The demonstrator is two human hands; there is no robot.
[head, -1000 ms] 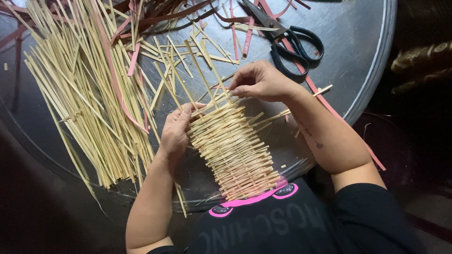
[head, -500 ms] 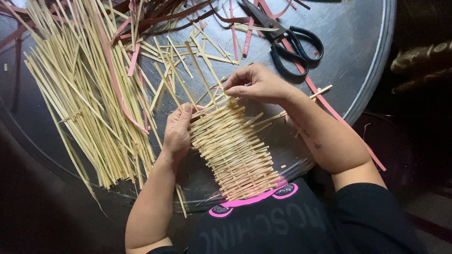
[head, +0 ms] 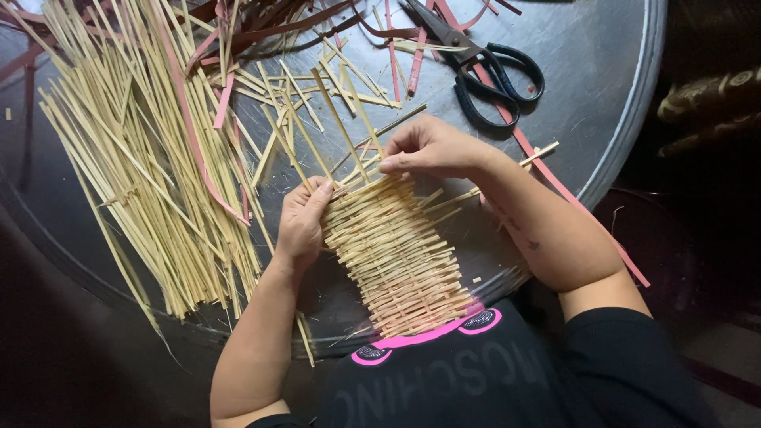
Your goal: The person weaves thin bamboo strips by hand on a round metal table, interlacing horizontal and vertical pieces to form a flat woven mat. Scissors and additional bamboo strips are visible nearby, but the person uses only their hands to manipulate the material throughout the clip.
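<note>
Left hand (head: 301,226) still clamped on the woven straw mat (head: 396,254) at its left edge, right hand (head: 432,147) pinching a strip at the mat's top, barely shifted, scissors (head: 495,71) beyond the right hand.

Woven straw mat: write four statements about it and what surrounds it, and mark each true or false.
1. Both hands touch the woven mat. True.
2. The scissors are in the right hand. False: they lie on the tray, beyond that hand.
3. Loose straw strips lie beside the left hand. True.
4. The scissors have red handles. False: the handles are black.
</note>
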